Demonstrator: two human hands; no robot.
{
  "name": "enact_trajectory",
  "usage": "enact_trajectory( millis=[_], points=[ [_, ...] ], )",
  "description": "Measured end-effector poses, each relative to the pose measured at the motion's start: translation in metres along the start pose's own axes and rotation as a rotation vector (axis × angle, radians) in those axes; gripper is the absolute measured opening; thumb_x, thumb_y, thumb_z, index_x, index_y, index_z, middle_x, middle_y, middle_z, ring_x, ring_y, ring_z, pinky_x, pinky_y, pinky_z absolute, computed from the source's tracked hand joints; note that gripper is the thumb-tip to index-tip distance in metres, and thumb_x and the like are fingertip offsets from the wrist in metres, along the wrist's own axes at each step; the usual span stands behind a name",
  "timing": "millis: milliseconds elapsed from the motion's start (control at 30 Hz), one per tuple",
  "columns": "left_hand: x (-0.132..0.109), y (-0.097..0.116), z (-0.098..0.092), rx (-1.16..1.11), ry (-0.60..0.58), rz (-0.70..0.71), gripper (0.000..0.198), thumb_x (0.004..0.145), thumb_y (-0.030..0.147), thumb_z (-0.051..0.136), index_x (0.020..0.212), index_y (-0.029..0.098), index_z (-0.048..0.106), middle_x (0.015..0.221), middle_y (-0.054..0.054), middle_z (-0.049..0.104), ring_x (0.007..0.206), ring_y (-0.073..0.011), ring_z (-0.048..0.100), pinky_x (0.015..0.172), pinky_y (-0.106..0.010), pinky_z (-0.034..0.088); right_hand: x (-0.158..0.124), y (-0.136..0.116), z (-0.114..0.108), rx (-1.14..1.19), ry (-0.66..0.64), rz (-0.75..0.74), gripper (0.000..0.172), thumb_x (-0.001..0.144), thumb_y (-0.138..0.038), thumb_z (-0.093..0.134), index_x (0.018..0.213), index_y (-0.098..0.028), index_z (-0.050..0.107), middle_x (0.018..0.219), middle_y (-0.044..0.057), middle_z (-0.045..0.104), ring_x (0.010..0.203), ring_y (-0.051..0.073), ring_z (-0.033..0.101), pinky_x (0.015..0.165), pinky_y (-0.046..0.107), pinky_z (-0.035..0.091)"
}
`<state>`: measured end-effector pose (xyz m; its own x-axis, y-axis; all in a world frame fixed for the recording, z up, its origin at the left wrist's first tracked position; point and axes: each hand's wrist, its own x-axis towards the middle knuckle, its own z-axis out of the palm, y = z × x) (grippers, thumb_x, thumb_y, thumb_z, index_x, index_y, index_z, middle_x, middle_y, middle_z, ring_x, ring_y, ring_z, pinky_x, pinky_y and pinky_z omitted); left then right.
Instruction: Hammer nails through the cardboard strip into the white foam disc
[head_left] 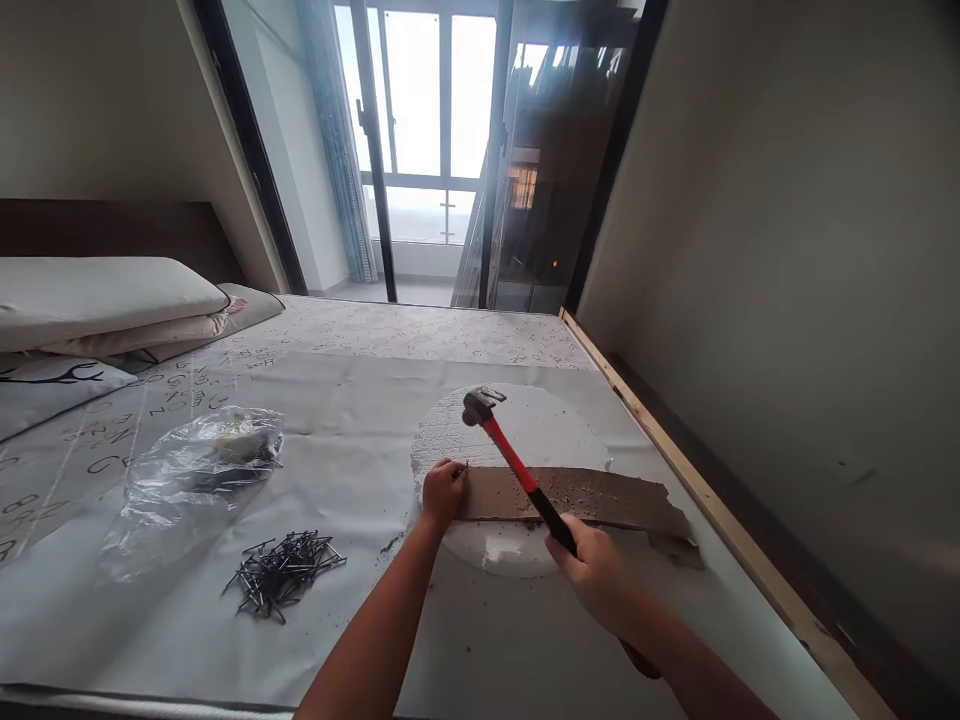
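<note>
Red-and-black claw hammer (517, 467), held above the brown board (491, 492): its long axis slants from near right, through your right hand (594, 562), to the far-left metal head (480, 406). Expect a stiff, head-heavy tool, best held by the dark grip (553, 518) your right fingers clamp. Your left hand (442, 492) pinches what seems a nail (466, 466) at the board's left end

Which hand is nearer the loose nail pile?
Left. Left hand: at the left end of the brown strip, beyond and to the right of the nail pile. Right hand: farther right, its grip around the hammer.
</note>
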<state>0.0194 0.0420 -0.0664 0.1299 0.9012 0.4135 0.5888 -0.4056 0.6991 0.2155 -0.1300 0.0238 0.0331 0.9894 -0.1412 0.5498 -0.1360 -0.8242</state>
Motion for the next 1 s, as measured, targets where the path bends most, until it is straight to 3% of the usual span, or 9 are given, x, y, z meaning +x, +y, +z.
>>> enact_trajectory(
  millis=[100,233,333,467,567,667,833,900,1000],
  points=[
    [0.0,-0.001,0.001,0.022,-0.022,-0.011,0.018,0.076,0.02,0.052,0.07,0.02,0.069,0.078,-0.003,0.064,0.073,-0.015,0.06,0.068,-0.026,0.045,0.001,0.002,0.006,-0.058,-0.07,0.065,0.014,0.078,-0.031,0.048,0.071,-0.019,0.049,0.06,-0.001,0.046,0.055,0.013,0.041,0.051,0.024,0.025],
    [0.001,-0.005,0.0,-0.051,-0.014,-0.014,0.015,0.073,0.023,0.054,0.072,0.02,0.069,0.077,-0.003,0.064,0.074,-0.0152,0.059,0.072,-0.027,0.045,-0.002,-0.001,0.008,-0.026,0.034,0.012,0.015,0.078,-0.031,0.046,0.071,-0.018,0.048,0.055,-0.003,0.039,0.052,0.012,0.035,0.05,0.025,0.022],
    [0.004,-0.009,-0.008,-0.275,0.034,-0.107,0.024,0.07,0.026,0.056,0.088,0.018,0.069,0.073,-0.001,0.061,0.066,-0.0129,0.056,0.066,-0.026,0.045,-0.006,-0.004,0.005,0.08,0.09,-0.053,0.021,0.08,-0.039,0.045,0.077,-0.019,0.05,0.053,-0.005,0.032,0.048,0.011,0.03,0.047,0.025,0.019],
    [0.008,-0.007,-0.028,-0.64,0.224,-0.3,0.037,0.074,0.03,0.049,0.104,0.012,0.061,0.065,0.002,0.054,0.049,-0.0074,0.045,0.048,-0.022,0.038,-0.004,0.001,0.008,0.025,-0.023,0.021,0.02,0.081,-0.037,0.045,0.078,-0.019,0.051,0.055,-0.003,0.041,0.048,0.012,0.036,0.047,0.024,0.021],
    [0.009,0.001,-0.048,-0.742,0.349,-0.318,0.033,0.075,0.033,0.052,0.098,0.012,0.062,0.063,0.002,0.053,0.049,-0.0066,0.043,0.045,-0.02,0.035,-0.001,0.007,0.015,-0.063,-0.1,0.116,0.015,0.079,-0.032,0.048,0.073,-0.018,0.051,0.062,0.0,0.048,0.052,0.013,0.041,0.049,0.024,0.025],
    [0.003,0.007,-0.071,-0.793,0.397,-0.344,0.026,0.074,0.033,0.055,0.09,0.014,0.063,0.06,0.003,0.052,0.046,-0.0058,0.04,0.042,-0.019,0.032,-0.003,0.006,0.019,0.0,-0.063,0.124,0.015,0.079,-0.032,0.049,0.072,-0.019,0.049,0.058,-0.002,0.045,0.053,0.012,0.041,0.049,0.023,0.027],
    [-0.027,0.013,-0.104,-1.153,0.316,-0.65,0.009,0.072,0.021,0.057,0.077,0.014,0.059,0.056,0.002,0.052,0.046,-0.0056,0.044,0.043,-0.017,0.034,-0.021,0.004,0.036,0.433,-0.039,0.122,0.03,0.076,-0.05,0.051,0.074,-0.021,0.042,0.05,-0.009,0.031,0.037,0.006,0.028,0.037,0.021,0.024],
    [-0.043,0.022,-0.114,-1.345,0.227,-0.773,0.003,0.073,0.015,0.055,0.073,0.013,0.057,0.057,0.001,0.052,0.047,-0.0059,0.046,0.043,-0.016,0.035,-0.029,0.008,0.047,0.634,-0.071,0.153,0.036,0.074,-0.057,0.05,0.076,-0.023,0.039,0.049,-0.011,0.03,0.032,0.005,0.022,0.031,0.02,0.022],
    [-0.064,0.043,-0.123,-1.504,0.117,-0.845,0.008,0.076,0.01,0.051,0.072,0.012,0.057,0.06,0.0,0.054,0.05,-0.006,0.048,0.042,-0.015,0.036,-0.035,0.019,0.06,0.772,-0.068,0.149,0.041,0.071,-0.06,0.054,0.074,-0.023,0.036,0.046,-0.013,0.03,0.029,0.004,0.023,0.027,0.018,0.024]
  ],
)
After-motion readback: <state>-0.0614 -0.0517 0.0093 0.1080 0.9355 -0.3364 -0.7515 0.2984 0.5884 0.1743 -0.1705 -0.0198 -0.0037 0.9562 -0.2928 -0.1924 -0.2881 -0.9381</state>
